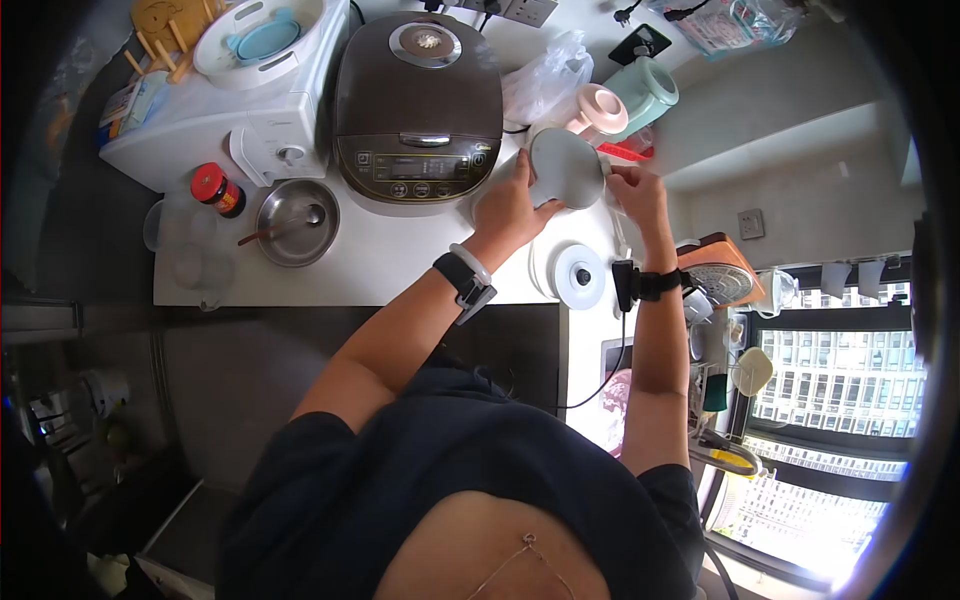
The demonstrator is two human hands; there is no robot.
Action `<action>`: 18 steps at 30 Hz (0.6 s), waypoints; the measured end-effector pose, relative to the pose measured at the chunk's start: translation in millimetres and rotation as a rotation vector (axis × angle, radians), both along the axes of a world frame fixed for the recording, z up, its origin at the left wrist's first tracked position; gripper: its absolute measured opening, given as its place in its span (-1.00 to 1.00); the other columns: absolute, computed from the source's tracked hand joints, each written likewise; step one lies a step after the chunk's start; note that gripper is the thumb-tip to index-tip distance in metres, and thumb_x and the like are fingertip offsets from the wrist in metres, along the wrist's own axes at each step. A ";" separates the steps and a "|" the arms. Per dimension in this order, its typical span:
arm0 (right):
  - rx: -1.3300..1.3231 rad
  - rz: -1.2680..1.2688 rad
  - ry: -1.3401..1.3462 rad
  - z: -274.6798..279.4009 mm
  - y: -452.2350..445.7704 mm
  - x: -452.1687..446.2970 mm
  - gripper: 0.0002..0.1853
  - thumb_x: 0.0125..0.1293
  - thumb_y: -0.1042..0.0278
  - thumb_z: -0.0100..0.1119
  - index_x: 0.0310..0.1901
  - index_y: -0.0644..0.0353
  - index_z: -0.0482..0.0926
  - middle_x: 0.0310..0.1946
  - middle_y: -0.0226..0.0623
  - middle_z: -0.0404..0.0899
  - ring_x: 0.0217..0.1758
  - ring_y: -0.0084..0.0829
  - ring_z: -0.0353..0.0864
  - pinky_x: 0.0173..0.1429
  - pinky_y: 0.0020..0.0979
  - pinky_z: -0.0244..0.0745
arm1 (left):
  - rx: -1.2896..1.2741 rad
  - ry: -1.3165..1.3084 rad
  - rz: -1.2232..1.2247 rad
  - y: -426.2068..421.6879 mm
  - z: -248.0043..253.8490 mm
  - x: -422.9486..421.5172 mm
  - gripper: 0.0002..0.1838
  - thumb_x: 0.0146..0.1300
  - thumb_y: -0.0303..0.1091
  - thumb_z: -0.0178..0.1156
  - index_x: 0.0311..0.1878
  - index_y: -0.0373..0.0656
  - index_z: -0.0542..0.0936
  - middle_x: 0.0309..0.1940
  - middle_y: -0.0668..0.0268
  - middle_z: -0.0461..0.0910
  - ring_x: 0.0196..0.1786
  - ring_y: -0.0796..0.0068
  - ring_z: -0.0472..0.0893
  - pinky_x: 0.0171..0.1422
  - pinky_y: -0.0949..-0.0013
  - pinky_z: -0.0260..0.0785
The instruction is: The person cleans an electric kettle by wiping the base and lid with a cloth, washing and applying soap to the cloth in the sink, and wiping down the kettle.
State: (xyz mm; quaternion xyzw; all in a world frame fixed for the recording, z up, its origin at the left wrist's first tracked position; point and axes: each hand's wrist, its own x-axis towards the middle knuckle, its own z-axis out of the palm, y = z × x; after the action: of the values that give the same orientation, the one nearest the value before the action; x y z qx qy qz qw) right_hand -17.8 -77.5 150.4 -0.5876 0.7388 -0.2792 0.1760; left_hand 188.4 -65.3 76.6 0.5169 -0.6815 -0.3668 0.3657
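Right of the rice cooker (418,115), the left hand (507,210) spreads its fingers around a grey disc's (567,168) edge, seemingly steadying it; the right hand (643,192) bunches beside it, grip unclear to me.

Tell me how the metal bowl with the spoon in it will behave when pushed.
The metal bowl looks rigid, so it should keep its shape. Its shiny surface suggests a possibly slippery grip. The spoon, its handle jutting past the rim, may swing or rattle.
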 end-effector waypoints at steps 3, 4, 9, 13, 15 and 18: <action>-0.159 0.090 -0.076 1.5 -7.6 5.8 -0.66 0.11 0.32 0.20 -0.10 0.33 0.64 -0.39 -0.15 0.68 -0.40 -0.50 0.64 -0.23 -0.46 0.54 | -0.016 0.015 -0.003 -0.1 0.1 -0.1 -0.01 0.02 -0.03 0.36 0.40 -0.33 0.09 -0.03 0.04 0.60 -0.07 0.12 0.65 -0.07 0.22 0.51; -0.219 0.149 -0.006 7.3 -6.5 26.4 -0.66 0.12 0.33 0.20 -0.10 0.35 0.63 -0.39 -0.14 0.67 -0.39 -0.51 0.64 -0.22 -0.47 0.54 | -0.027 -0.033 -0.005 -0.9 -1.9 -0.5 0.02 0.03 0.03 0.34 0.40 -0.36 0.07 -0.17 0.06 0.63 -0.18 0.14 0.66 -0.16 0.22 0.51; -0.528 0.545 0.512 -12.5 -18.2 94.7 -0.80 0.04 0.37 0.20 -0.27 0.17 0.69 -0.12 -0.17 0.64 -0.24 -0.09 0.63 -0.04 -0.21 0.55 | -0.057 -0.127 -0.008 -4.3 -8.9 -1.2 0.03 0.04 0.08 0.32 0.39 -0.40 0.06 -0.43 0.05 0.65 -0.37 0.12 0.67 -0.31 0.18 0.50; -0.399 0.530 0.297 -28.0 -73.3 71.9 -0.82 0.06 0.34 0.18 -0.33 0.16 0.71 -0.21 -0.14 0.66 -0.24 -0.09 0.64 -0.05 -0.22 0.54 | -0.105 -0.083 0.029 -0.3 -7.3 0.7 0.03 0.02 0.07 0.34 0.38 -0.40 0.09 -0.38 0.08 0.66 -0.36 0.13 0.67 -0.29 0.20 0.51; -0.209 0.382 0.347 -25.0 -86.2 58.8 -0.79 0.11 0.27 0.15 -0.34 0.16 0.72 -0.35 -0.09 0.67 -0.28 -0.11 0.66 -0.09 -0.24 0.55 | -0.077 -0.073 0.013 0.9 -2.1 3.1 0.03 0.03 0.07 0.34 0.39 -0.40 0.08 -0.27 0.13 0.66 -0.32 0.16 0.68 -0.26 0.23 0.52; -0.097 0.191 0.318 -13.9 -71.0 35.3 -0.72 0.17 0.17 0.12 -0.29 0.20 0.69 -0.44 -0.07 0.65 -0.33 -0.08 0.66 -0.16 -0.27 0.55 | -0.046 -0.071 0.006 0.7 0.6 4.2 0.03 0.03 0.06 0.34 0.39 -0.41 0.08 -0.22 0.16 0.67 -0.30 0.18 0.68 -0.24 0.24 0.52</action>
State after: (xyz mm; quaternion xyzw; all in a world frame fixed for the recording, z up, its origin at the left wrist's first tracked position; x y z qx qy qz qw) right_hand 17.5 -148.4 136.5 -0.6996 0.6838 -0.2003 0.0540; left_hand 192.6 -64.6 77.2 0.5230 -0.7008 -0.3313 0.3543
